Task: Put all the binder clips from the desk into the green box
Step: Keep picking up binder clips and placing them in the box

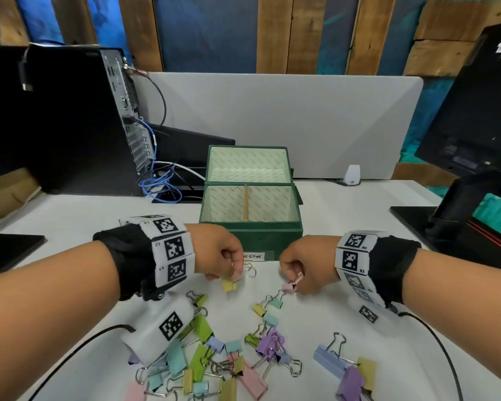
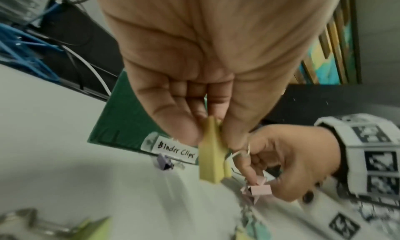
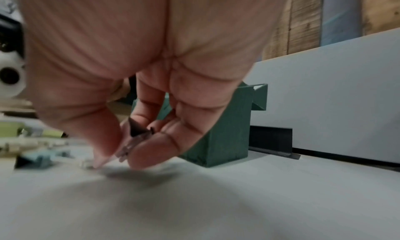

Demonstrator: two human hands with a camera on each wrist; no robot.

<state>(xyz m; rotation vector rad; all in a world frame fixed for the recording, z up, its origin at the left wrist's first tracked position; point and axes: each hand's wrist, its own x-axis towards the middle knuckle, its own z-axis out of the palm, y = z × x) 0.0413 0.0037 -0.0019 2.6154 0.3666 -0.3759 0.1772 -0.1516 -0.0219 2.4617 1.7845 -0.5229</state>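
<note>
green box [image 1: 250, 235] open-topped, clips [image 1: 214, 360] crowding near desk

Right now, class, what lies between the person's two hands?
Head view: bare white desk, with a wire handle beside the left hand, stretches to the right hand; the label on the green box sits just behind.

Even, soft room light on the head view, edges bowing with wide-angle stretch. Left wrist view smears: the yellow clip [image 2: 213, 156] is soft, and the foreground clips are out of focus. Right wrist view is dimmer, with a broad, soft shadow pooling on the desk [image 3: 216, 201] under the right hand [image 3: 138, 69], and the left edge is blurred.
</note>
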